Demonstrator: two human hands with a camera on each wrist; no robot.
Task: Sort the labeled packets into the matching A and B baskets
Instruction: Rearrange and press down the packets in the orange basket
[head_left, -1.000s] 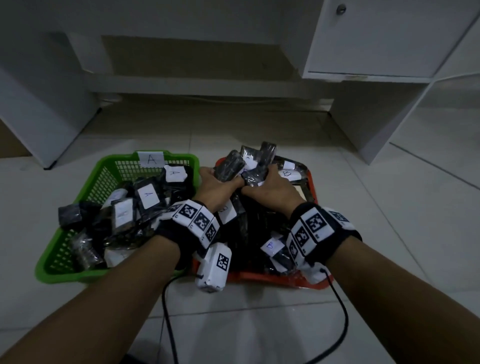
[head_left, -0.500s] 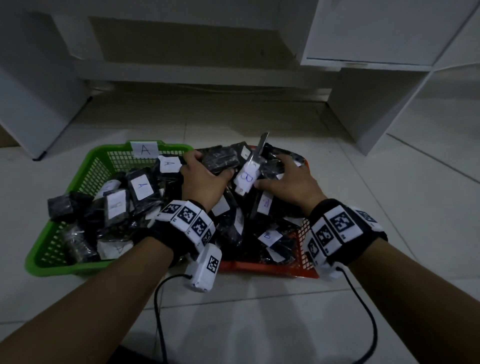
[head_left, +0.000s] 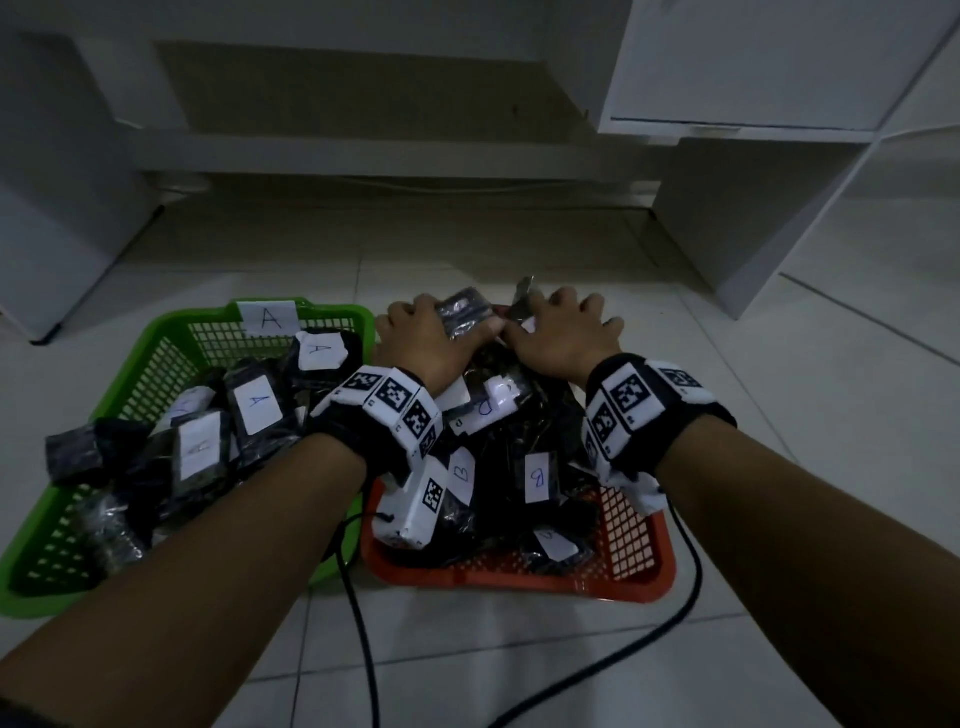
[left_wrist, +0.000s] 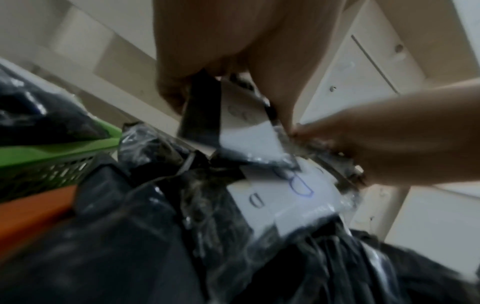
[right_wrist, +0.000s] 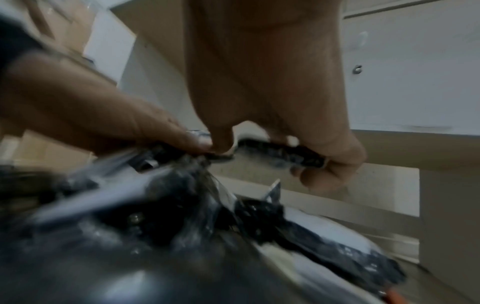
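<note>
The green basket (head_left: 156, 340), tagged A, stands on the left and holds several dark packets with A labels (head_left: 258, 399). To its right is the orange basket (head_left: 519, 583), heaped with dark packets labelled B (head_left: 536, 477). Both hands are at its far end, side by side. My left hand (head_left: 431, 340) grips a dark packet (head_left: 464, 312); the left wrist view shows a white label on that packet (left_wrist: 241, 127). My right hand (head_left: 563, 338) pinches another dark packet (right_wrist: 281, 154) between thumb and fingers, its corner (head_left: 524, 296) sticking up.
The baskets sit on a pale tiled floor (head_left: 519, 675). Black cables (head_left: 358, 623) run from my wrists toward me. A white cabinet (head_left: 753, 62) and its side panel (head_left: 737, 223) stand beyond at right, a white panel (head_left: 52, 208) at left.
Both hands have moved forward to the far end of the orange basket. The upright white-labelled packet between them half a second ago is no longer standing there.
</note>
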